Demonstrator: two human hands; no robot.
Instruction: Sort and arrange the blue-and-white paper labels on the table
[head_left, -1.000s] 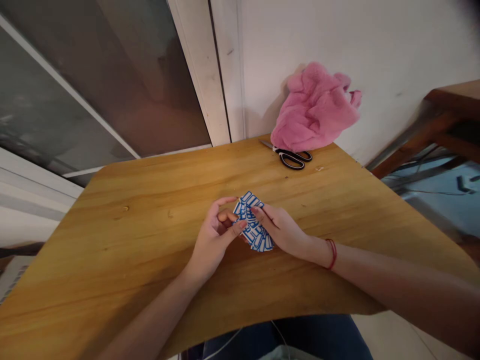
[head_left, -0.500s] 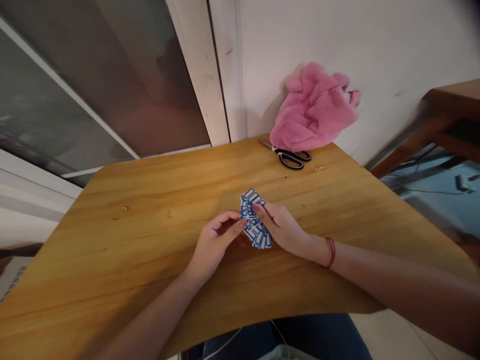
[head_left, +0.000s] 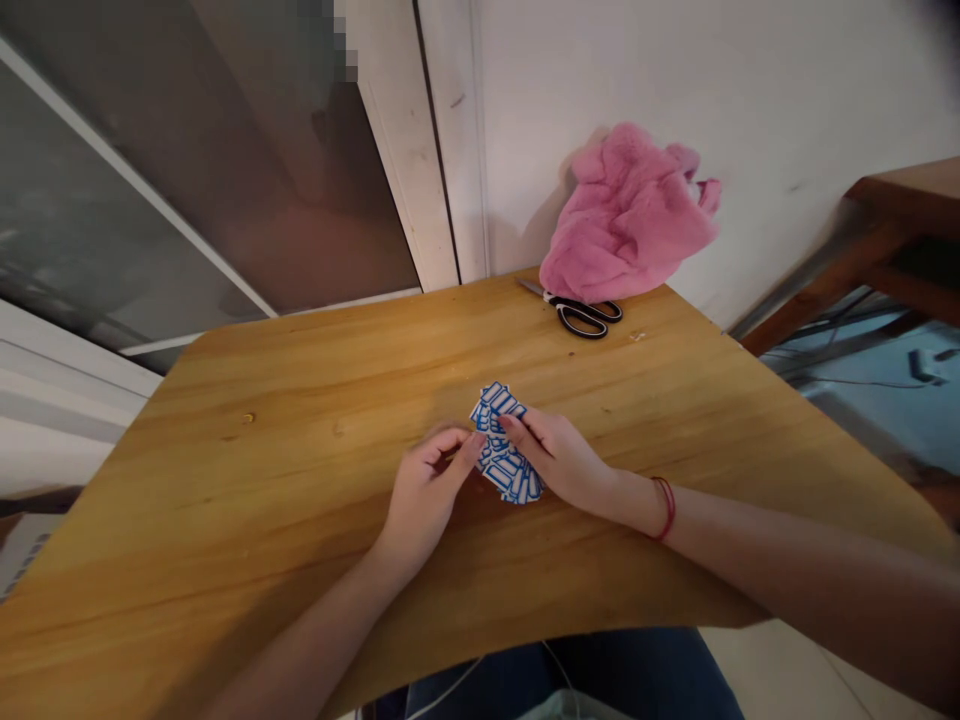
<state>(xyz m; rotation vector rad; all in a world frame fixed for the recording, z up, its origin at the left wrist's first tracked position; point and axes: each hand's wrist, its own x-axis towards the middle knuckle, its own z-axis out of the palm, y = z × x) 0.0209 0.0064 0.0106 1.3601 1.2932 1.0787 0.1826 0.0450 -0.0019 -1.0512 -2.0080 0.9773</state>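
As the fanned cards (head_left: 510, 470) are nudged slightly toward the left edge of the table (head_left: 300, 430), they're gripped above its middle by the right hand (head_left: 561, 457) and pinched by the left hand (head_left: 424, 492), the spread apparently being adjusted.

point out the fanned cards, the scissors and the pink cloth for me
Fanned cards (head_left: 504, 460): head view, middle of the fan.
Scissors (head_left: 562, 305): head view, black handle just by the blades' pivot.
Pink cloth (head_left: 628, 222): head view, middle of its folds.

One head-worn camera looks forward and down across the table (head_left: 322, 480), apparently from close by.
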